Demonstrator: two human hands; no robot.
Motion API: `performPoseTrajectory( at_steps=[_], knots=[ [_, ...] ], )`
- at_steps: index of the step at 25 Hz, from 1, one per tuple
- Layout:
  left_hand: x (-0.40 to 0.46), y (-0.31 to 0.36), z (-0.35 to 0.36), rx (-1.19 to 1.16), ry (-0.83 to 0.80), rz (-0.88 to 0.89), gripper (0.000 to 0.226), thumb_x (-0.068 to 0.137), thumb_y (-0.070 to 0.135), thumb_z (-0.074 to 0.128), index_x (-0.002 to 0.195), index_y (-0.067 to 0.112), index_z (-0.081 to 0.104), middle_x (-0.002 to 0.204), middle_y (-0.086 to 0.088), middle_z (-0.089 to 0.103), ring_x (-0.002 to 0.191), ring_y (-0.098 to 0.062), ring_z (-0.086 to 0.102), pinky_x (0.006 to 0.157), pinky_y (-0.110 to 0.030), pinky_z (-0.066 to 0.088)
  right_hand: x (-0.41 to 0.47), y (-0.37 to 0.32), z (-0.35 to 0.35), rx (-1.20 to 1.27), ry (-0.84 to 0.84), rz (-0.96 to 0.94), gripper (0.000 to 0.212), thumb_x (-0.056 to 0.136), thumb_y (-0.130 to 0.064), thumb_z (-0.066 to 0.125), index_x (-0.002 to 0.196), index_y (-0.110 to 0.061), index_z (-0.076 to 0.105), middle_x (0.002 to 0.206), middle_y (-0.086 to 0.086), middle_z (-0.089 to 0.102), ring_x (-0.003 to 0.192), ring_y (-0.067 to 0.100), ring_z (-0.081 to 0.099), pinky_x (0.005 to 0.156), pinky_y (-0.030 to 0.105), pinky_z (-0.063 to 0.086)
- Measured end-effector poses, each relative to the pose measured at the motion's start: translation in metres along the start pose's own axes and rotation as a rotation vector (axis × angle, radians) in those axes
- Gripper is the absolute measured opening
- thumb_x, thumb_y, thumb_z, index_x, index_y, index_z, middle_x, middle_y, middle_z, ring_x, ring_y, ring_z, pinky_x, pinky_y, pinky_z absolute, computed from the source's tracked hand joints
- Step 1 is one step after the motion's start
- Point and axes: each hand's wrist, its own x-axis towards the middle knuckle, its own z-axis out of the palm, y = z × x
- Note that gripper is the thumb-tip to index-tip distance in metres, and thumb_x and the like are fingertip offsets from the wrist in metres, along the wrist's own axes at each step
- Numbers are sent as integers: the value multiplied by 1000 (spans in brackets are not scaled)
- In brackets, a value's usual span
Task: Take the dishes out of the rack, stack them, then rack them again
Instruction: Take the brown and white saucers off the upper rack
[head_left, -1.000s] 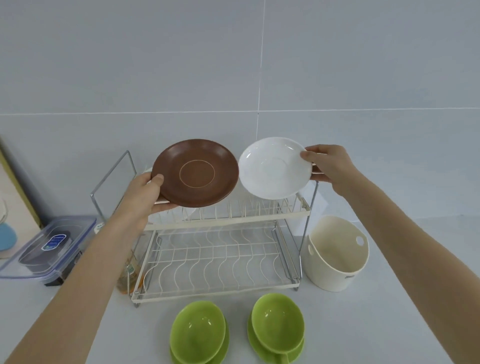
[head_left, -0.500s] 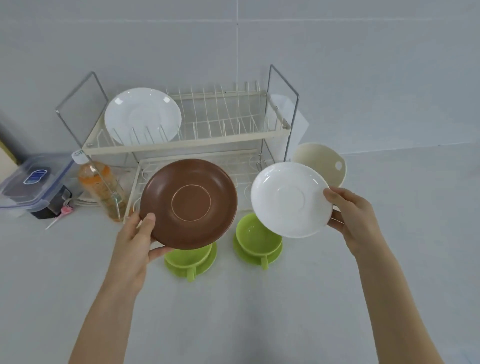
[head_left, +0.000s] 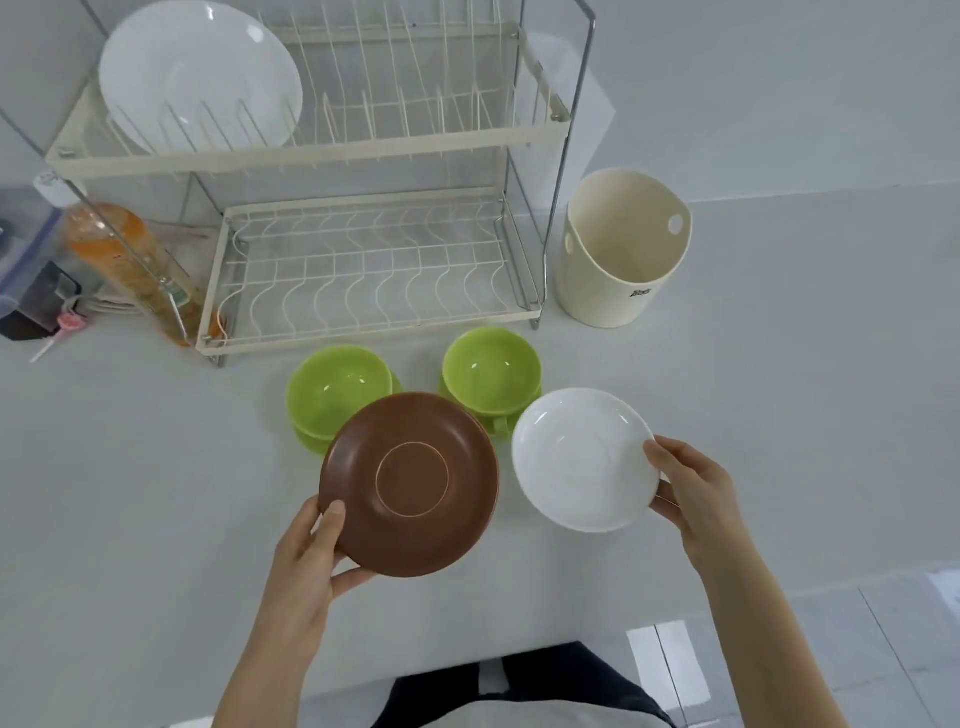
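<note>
My left hand grips a brown saucer by its near-left rim, held above the counter in front of the rack. My right hand holds a small white saucer by its right rim, beside the brown one. Behind them two green cups on green saucers stand on the counter, one on the left, one on the right. The two-tier wire dish rack stands at the back, with a white plate upright at the left of its top tier. The lower tier holds nothing.
A cream plastic utensil holder stands right of the rack. An orange bottle lies left of the rack, with a plastic container at the far left edge. The counter's front edge runs near my body.
Both saucers came off the rack's top tier and moved down and toward me, over the counter in front of the green cups. The view tilted downward.
</note>
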Motion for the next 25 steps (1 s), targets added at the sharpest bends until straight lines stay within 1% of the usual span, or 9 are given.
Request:
performPoseTrajectory(
  at_steps=[3,5,8,11,14,19,22,23,25],
  knots=[
    [-1,-18,4,28,13,-62,19,95,20,39,101,19,57,94,1,65,85,-17,64,59,-29,58,5,15,-3,-32,13,51,16,89,-13,54,102,-8,63,87,5,60,89,29,57,62,27,49],
    [-1,-25,7,33,20,-98,18,95,19,39,100,17,56,93,-1,63,84,-18,63,69,-37,57,8,21,-3,-39,19,70,12,89,-13,54,97,-9,62,85,4,60,91,28,56,62,27,48],
    [-1,-30,14,37,32,-146,17,96,16,38,103,11,54,91,-5,61,78,-21,62,80,-44,50,13,27,-3,-43,50,64,12,89,-12,54,98,-9,62,84,3,60,92,27,55,64,27,50],
    [0,-32,19,47,36,-156,20,96,15,37,107,9,52,93,-7,61,77,-22,62,76,-40,49,16,31,-4,-54,69,64,12,89,-11,54,99,-9,61,82,2,61,91,26,55,68,29,53],
    [1,-34,22,78,50,-153,24,95,14,38,113,6,53,102,-12,61,78,-22,63,74,-38,50,17,37,-3,-107,95,49,15,88,-13,55,101,-10,63,83,2,62,92,27,57,77,39,55],
    [6,-37,25,225,108,-110,19,93,13,43,95,16,61,101,-11,61,91,-32,63,54,-23,59,15,37,-1,-295,139,-16,24,89,-15,52,108,-11,66,93,3,63,98,28,60,91,45,52],
    [5,-37,27,305,122,-71,30,93,10,41,116,13,58,102,-13,59,91,-36,63,70,-36,59,17,33,-2,-382,118,-30,27,88,-13,50,109,-11,67,92,1,64,102,29,61,95,47,49],
    [5,-37,28,334,129,-56,33,93,9,40,122,12,56,101,-13,58,90,-37,63,78,-39,57,17,31,-2,-414,110,-36,28,88,-12,49,110,-10,66,93,2,64,103,30,62,95,45,49],
    [4,-33,28,397,141,-24,36,93,9,40,126,10,54,104,-12,56,85,-36,63,83,-40,54,15,30,-2,-471,98,-57,32,89,-12,48,116,-10,63,96,4,64,105,30,61,94,38,48]
  ],
)
